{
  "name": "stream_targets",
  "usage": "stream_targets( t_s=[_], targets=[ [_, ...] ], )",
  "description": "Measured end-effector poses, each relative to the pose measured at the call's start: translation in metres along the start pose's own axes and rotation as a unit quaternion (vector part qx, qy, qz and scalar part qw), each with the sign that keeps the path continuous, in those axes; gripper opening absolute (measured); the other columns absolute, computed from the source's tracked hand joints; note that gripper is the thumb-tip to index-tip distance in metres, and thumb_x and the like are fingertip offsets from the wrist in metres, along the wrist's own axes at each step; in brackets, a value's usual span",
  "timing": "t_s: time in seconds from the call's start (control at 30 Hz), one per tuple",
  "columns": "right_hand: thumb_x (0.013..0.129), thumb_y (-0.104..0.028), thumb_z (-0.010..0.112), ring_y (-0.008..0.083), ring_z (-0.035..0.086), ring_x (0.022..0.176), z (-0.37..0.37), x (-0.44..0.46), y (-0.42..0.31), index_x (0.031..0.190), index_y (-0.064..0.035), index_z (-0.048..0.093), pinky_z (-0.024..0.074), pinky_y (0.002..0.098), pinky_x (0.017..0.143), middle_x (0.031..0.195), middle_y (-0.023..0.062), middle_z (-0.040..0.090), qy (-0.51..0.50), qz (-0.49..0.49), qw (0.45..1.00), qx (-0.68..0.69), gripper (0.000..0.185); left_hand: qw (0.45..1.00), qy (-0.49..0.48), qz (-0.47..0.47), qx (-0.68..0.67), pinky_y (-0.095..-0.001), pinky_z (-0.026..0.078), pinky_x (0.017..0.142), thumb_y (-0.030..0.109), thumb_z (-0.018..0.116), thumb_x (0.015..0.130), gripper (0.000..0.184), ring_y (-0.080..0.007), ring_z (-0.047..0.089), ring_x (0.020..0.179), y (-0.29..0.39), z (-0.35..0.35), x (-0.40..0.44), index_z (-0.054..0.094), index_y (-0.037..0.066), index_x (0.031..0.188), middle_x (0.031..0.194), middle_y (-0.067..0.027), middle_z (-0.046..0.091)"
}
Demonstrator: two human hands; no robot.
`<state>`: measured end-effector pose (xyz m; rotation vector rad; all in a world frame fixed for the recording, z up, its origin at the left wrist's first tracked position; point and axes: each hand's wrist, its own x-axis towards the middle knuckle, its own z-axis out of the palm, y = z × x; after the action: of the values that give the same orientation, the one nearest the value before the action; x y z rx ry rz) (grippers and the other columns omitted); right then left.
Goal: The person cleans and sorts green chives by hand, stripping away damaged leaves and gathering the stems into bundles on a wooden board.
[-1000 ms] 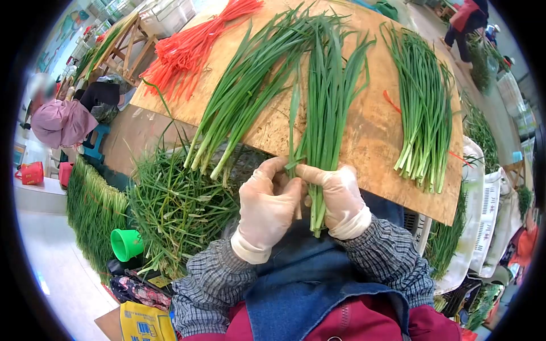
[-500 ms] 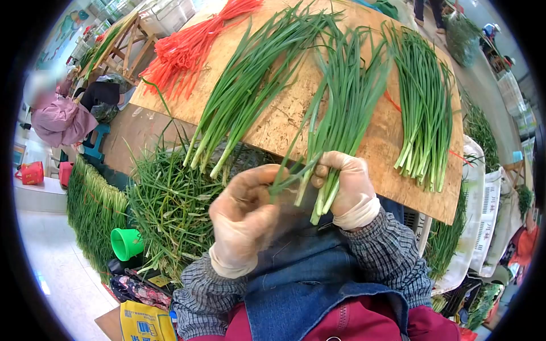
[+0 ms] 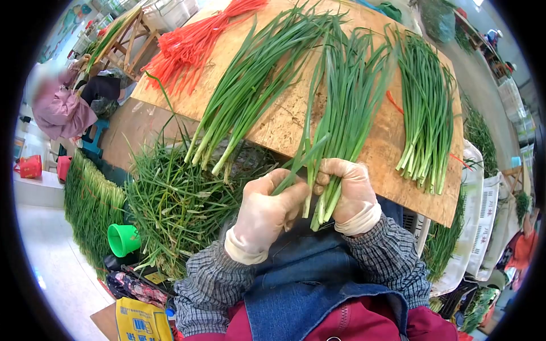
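Both of my hands wear thin whitish gloves. My right hand (image 3: 347, 190) is wrapped round the pale stem ends of a bunch of garlic chives (image 3: 352, 108), whose green leaves lie out over the wooden board. Just left of it, my left hand (image 3: 267, 207) pinches a green chive leaf (image 3: 310, 153) beside that bunch. A loose pile of chives (image 3: 256, 85) rests on the board to the left, its stem ends over the edge. Another bunch (image 3: 424, 108) lies on the right with a red tie (image 3: 393, 102) at its side.
Red ties (image 3: 190, 48) are heaped on the board's (image 3: 278, 128) far left. Below the left edge sits a mound of leaf trimmings (image 3: 182, 204), near a green cup (image 3: 123, 240). White crates (image 3: 483, 221) stand at right. A person in pink (image 3: 60, 111) sits at far left.
My left hand has moved right and slightly down, closer to the right hand, and its fingers have closed on the leaf. My right hand keeps its grip on the bunch.
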<state>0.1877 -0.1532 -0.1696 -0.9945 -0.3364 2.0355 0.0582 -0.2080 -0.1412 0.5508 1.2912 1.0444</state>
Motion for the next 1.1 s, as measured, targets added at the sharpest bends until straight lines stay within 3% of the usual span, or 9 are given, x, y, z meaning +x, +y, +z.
stream_targets(
  t_s=[0.37,0.47,0.53,0.6,0.73,0.8,0.9,1.0,1.1],
  targets=[
    [0.075,-0.003,0.055,0.0175,0.054,0.057,-0.016,0.011,-0.009,0.084,0.0059,0.058,0.0473,0.0285,0.055,0.070,0.0100,0.059,-0.031,-0.013,0.999,0.012,0.012,0.880,0.433,0.193,0.007,-0.0200,0.031,0.034,0.013,0.058,0.082,0.012,-0.0063,0.034,0.036,-0.046,-0.156,-0.108,0.055,0.003,0.076,0.049,0.0017,0.041],
    [0.075,-0.003,0.055,0.0185,0.057,0.060,-0.015,0.008,-0.010,0.086,0.0065,0.058,0.0499,0.0288,0.059,0.075,0.0125,0.062,-0.008,0.000,1.000,0.016,0.014,0.719,0.462,0.016,0.519,-0.0313,0.046,0.054,0.030,0.066,0.074,0.045,-0.0210,0.055,0.056,-0.110,-0.247,-0.129,0.056,-0.006,0.098,0.064,-0.0098,0.056],
    [0.073,-0.001,0.055,0.0201,0.059,0.062,-0.018,0.007,-0.015,0.083,0.0069,0.059,0.0511,0.0304,0.060,0.076,0.0135,0.063,-0.019,-0.019,1.000,0.000,0.014,0.637,0.478,0.029,0.604,-0.0341,0.047,0.070,0.032,0.072,0.069,0.064,-0.0273,0.058,0.080,-0.104,-0.217,-0.112,0.050,-0.003,0.117,0.094,-0.0188,0.059],
    [0.072,-0.002,0.055,0.0212,0.059,0.061,-0.020,0.004,-0.029,0.079,0.0062,0.059,0.0512,0.0308,0.059,0.071,0.0127,0.061,-0.046,-0.039,0.998,-0.010,0.011,0.749,0.420,0.168,0.485,-0.0285,0.046,0.076,0.005,0.064,0.077,0.037,-0.0183,0.057,0.086,-0.070,-0.159,-0.085,0.055,0.000,0.112,0.093,-0.0101,0.058],
    [0.074,-0.004,0.055,0.0194,0.062,0.061,-0.020,0.006,-0.055,0.079,0.0053,0.059,0.0548,0.0303,0.058,0.072,0.0128,0.063,0.020,-0.022,0.997,-0.073,0.011,0.702,0.319,0.387,0.506,-0.0299,0.049,0.074,0.001,0.063,0.077,0.028,-0.0205,0.059,0.082,-0.040,-0.104,-0.022,0.058,-0.002,0.105,0.093,-0.0142,0.060],
    [0.079,-0.007,0.054,0.0208,0.062,0.062,-0.022,0.006,-0.060,0.089,0.0063,0.058,0.0547,0.0306,0.058,0.075,0.0129,0.063,0.055,0.016,0.993,-0.108,0.017,0.629,0.345,0.378,0.586,-0.0351,0.048,0.075,0.014,0.066,0.077,0.033,-0.0308,0.059,0.081,-0.027,-0.087,0.002,0.057,-0.002,0.105,0.091,-0.0182,0.061],
    [0.083,-0.014,0.056,0.0210,0.063,0.070,-0.033,0.000,-0.065,0.099,0.0093,0.055,0.0536,0.0297,0.063,0.083,0.0160,0.063,0.064,-0.134,0.938,-0.313,0.029,0.701,0.315,0.267,0.581,-0.0382,0.048,0.067,0.020,0.064,0.077,0.031,-0.0337,0.061,0.074,-0.021,-0.085,0.032,0.057,-0.001,0.098,0.079,-0.0179,0.062],
    [0.084,-0.021,0.059,0.0194,0.063,0.080,-0.037,-0.010,-0.073,0.110,0.0102,0.052,0.0506,0.0260,0.072,0.090,0.0149,0.062,0.127,-0.360,0.741,-0.552,0.041,0.764,0.289,0.323,0.478,-0.0361,0.049,0.065,0.010,0.063,0.077,0.022,-0.0322,0.062,0.070,-0.031,-0.086,0.042,0.060,-0.003,0.094,0.081,-0.0204,0.063],
    [0.084,-0.020,0.060,0.0140,0.060,0.070,-0.016,-0.032,-0.074,0.104,0.0067,0.057,0.0457,0.0215,0.059,0.083,0.0147,0.063,0.137,-0.379,0.794,-0.456,0.034,0.717,0.304,0.433,0.454,-0.0371,0.048,0.059,0.002,0.063,0.072,0.020,-0.0326,0.060,0.067,-0.032,-0.074,0.029,0.060,0.000,0.092,0.077,-0.0172,0.061]
  ],
)
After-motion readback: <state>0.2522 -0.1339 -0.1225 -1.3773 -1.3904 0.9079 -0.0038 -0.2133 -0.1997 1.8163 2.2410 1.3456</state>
